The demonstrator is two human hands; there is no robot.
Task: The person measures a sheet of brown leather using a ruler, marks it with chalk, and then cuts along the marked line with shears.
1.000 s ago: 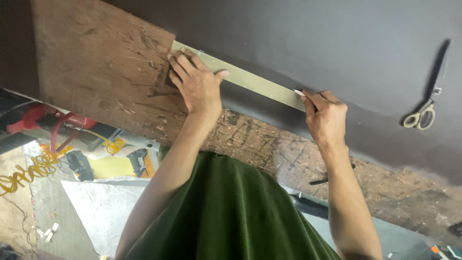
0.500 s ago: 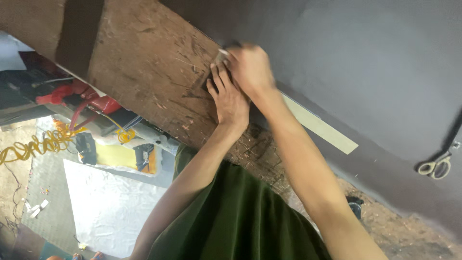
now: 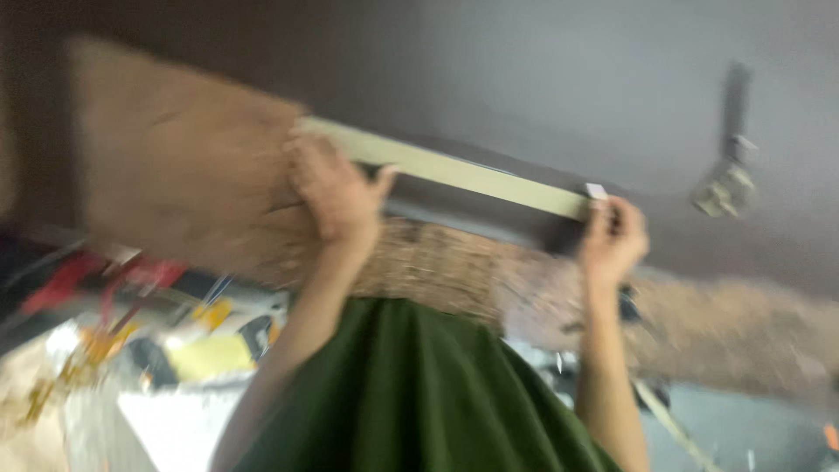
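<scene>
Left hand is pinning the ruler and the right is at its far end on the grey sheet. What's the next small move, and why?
Probably draw the marker along the ruler's edge toward the left hand. The pale ruler lies flat on the grey sheet, its near end pressed down by that hand, while the right hand holds a small white-tipped marker at its far end. The picture is blurred, so contact is unclear.

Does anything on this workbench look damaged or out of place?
The wooden board under the left hand looks rough and worn. The pale ruler lies slanted, and the right hand is at its end. Blur hides finer detail.
</scene>
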